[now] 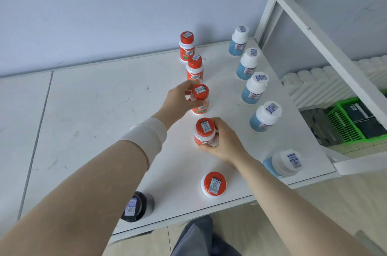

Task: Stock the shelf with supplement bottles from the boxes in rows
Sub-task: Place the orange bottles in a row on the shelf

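Our left forearm (83, 182) half hides a black-lidded round bottle (139, 206) at seven o'clock on the white shelf board (83, 109). Our left hand (178, 99) curls round a red-capped white plastic bottle (200, 96) at centre; our right hand (225, 143) grips the neighbouring red-capped bottle (204, 130) toward six o'clock.

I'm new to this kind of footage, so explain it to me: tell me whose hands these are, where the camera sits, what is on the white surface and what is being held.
There is no machine here. A person works with bare hands, and the single picture comes from a camera worn on the head, looking down. The white shelf board carries supplement bottles. A row of five orange-capped bottles runs from the wall towards the front edge. The left hand grips the third orange-capped bottle from the wall. The right hand grips the fourth orange-capped bottle. To the right stands a row of five white-capped blue bottles. One black-capped bottle stands near the front edge, by the left forearm. Lower right, below the shelf, sits a green crate.
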